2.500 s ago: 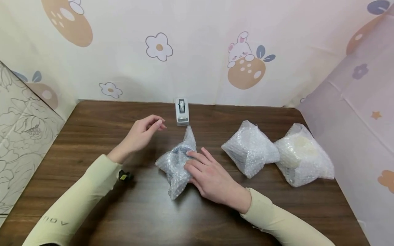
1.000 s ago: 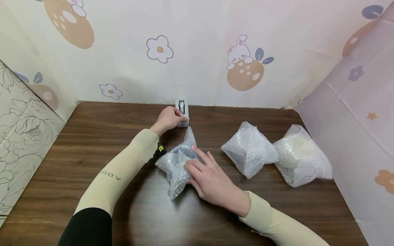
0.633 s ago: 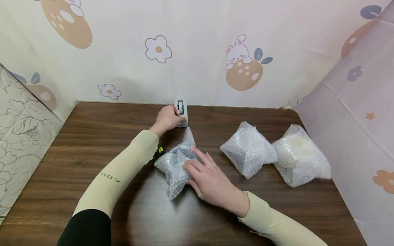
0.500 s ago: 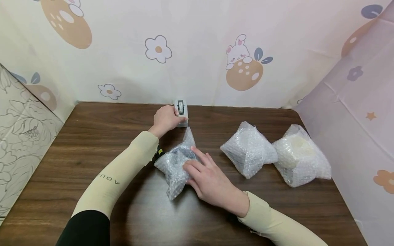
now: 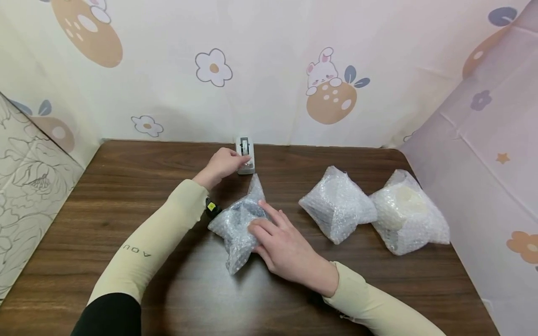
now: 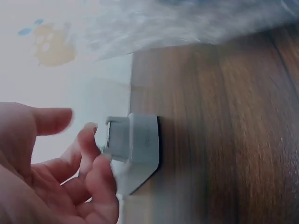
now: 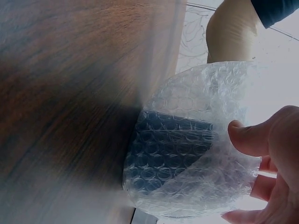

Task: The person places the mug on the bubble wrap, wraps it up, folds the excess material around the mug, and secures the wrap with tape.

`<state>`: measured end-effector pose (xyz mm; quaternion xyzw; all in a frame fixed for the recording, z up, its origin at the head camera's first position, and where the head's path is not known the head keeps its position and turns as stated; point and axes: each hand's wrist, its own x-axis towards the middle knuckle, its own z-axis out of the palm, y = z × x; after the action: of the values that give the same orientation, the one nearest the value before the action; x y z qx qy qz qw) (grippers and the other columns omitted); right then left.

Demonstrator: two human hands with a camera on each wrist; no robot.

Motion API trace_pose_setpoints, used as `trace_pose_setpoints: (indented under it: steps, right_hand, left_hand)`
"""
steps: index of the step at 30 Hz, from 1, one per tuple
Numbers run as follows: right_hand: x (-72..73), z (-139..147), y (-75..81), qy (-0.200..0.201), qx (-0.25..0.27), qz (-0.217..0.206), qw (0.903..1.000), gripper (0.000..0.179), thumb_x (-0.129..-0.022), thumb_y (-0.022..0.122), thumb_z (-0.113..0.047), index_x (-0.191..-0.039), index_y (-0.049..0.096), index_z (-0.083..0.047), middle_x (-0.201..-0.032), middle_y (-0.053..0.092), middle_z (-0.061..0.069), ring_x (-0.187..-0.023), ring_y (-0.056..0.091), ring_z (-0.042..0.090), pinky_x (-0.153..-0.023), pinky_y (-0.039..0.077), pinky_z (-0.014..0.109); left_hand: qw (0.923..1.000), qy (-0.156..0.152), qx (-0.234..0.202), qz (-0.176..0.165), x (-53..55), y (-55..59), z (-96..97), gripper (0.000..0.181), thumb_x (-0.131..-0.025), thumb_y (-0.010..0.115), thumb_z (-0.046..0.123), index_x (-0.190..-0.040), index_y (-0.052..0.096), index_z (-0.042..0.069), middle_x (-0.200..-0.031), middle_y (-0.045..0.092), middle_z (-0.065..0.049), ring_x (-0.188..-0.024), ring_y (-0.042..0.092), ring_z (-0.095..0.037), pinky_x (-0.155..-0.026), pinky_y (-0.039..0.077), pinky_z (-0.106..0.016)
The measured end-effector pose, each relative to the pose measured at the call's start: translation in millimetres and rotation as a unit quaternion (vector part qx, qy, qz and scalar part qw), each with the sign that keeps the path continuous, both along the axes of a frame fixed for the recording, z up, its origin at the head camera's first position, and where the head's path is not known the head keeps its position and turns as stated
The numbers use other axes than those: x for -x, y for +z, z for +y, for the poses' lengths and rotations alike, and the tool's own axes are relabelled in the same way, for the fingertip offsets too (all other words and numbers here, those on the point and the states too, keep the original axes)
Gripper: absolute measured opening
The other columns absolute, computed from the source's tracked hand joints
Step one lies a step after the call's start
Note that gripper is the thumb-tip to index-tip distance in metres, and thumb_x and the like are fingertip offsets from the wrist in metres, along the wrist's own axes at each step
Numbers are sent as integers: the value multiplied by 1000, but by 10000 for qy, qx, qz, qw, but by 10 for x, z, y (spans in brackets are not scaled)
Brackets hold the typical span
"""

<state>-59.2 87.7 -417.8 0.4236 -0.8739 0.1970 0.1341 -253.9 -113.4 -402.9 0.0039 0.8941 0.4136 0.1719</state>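
A grey-white tape dispenser (image 5: pixel 245 164) stands at the back edge of the table. My left hand (image 5: pixel 224 162) is at its front end. In the left wrist view its bent fingertips (image 6: pixel 103 170) are close to the dispenser's (image 6: pixel 145 142) cutting end, and the thumb stands apart from them. A bubble-wrapped bundle (image 5: pixel 238 225) lies mid-table, its corners sticking out and one pointing toward the dispenser. My right hand (image 5: pixel 286 245) holds this bundle from its right side, thumb and fingers on the folded wrap. Something dark blue shows through the bubble wrap (image 7: pixel 173 149) in the right wrist view.
Two more bubble-wrapped bundles lie to the right: a whitish one (image 5: pixel 338 204) and, touching it, one with a pale yellow thing inside (image 5: pixel 407 212). The brown wooden table (image 5: pixel 126 186) ends at a printed curtain (image 5: pixel 269 93) behind, with hangings on both sides.
My left hand went from the left of the bundle forward to the tape dispenser, then drew slightly back to the left. The right hand stays on the bundle.
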Motion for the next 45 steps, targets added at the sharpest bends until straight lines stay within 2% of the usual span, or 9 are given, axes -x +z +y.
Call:
trace_pose_setpoints:
  steps: [2, 5, 9, 18, 28, 31, 35, 39, 45]
  right_hand:
    - [-2, -4, -2, -5, -17, -54, 10000, 39, -86, 76, -17, -121, 60, -12, -122, 60, 3, -146, 25, 36, -95, 42, 69]
    - [-5, -10, -2, -35, -57, -94, 9999, 38, -87, 75, -19, -121, 60, -12, -122, 60, 3, -147, 24, 35, -95, 41, 69]
    - [-6, -18, -5, -45, -74, -27, 10000, 37, -87, 75, -19, -120, 60, -12, -122, 60, 4, -146, 25, 36, -95, 42, 69]
    - [-5, -25, 0, -130, -102, -9, 9999, 37, -87, 75, -17, -120, 61, -11, -123, 60, 4, -146, 26, 36, -95, 44, 66]
    - [-11, -18, -2, -101, -14, 85, 9999, 37, -86, 75, -16, -119, 61, -10, -120, 61, 5, -144, 29, 38, -96, 45, 62]
    - [-10, -25, -6, -77, -8, 145, 9999, 37, -85, 76, -16, -118, 61, -9, -120, 61, 6, -144, 29, 39, -96, 45, 62]
    - [-5, -37, -8, -65, -19, 86, 9999, 37, -85, 77, -15, -118, 62, -9, -120, 61, 5, -144, 28, 37, -106, 39, 56]
    - [-9, -34, -3, -103, -58, -33, 9999, 36, -87, 75, -16, -120, 61, -9, -121, 60, 5, -146, 26, 36, -104, 40, 58]
    - [-8, -31, -8, -86, -23, 27, 10000, 36, -87, 76, -16, -119, 62, -9, -121, 60, 5, -145, 27, 37, -105, 39, 57]
  left_hand:
    - [9961, 114, -628, -608, 32, -7, -79, 41, -96, 64, 41, -102, 72, 1, -86, 63, -2, -79, 55, -16, -77, 49, -34]
    - [9849, 82, -1148, -1294, 82, -33, -170, 35, -97, 66, 32, -112, 70, 0, -92, 68, -6, -91, 64, -20, -90, 51, -39]
    - [9771, -145, -1405, -1588, 103, -73, -249, 35, -98, 65, 28, -118, 67, 0, -105, 73, -12, -106, 67, -27, -96, 50, -42]
    - [9767, -138, -1733, -1259, -15, -82, -264, 36, -97, 67, 21, -120, 65, -6, -118, 68, -20, -117, 62, -32, -100, 48, -40]
    - [9831, -450, -1607, -749, -106, -178, -583, 38, -90, 72, 24, -115, 70, -5, -142, 56, -8, -138, 41, -22, -111, 36, -40]
    - [9895, -601, -1248, -421, -159, -190, -580, 35, -91, 70, 27, -112, 73, -2, -130, 64, -9, -122, 52, -24, -103, 42, -40]
    - [9929, -647, -956, -291, -224, -189, -488, 37, -96, 65, 35, -105, 74, 0, -110, 71, -8, -103, 58, -26, -89, 46, -41]
    - [9932, -271, -1063, -402, -210, -249, -408, 49, -97, 62, 42, -85, 67, -5, -108, 72, -5, -96, 58, -22, -84, 47, -38]
    - [9948, 269, -944, -254, -234, -319, -342, 47, -88, 72, 38, -71, 59, -4, -74, 56, -5, -70, 46, -20, -65, 38, -30]
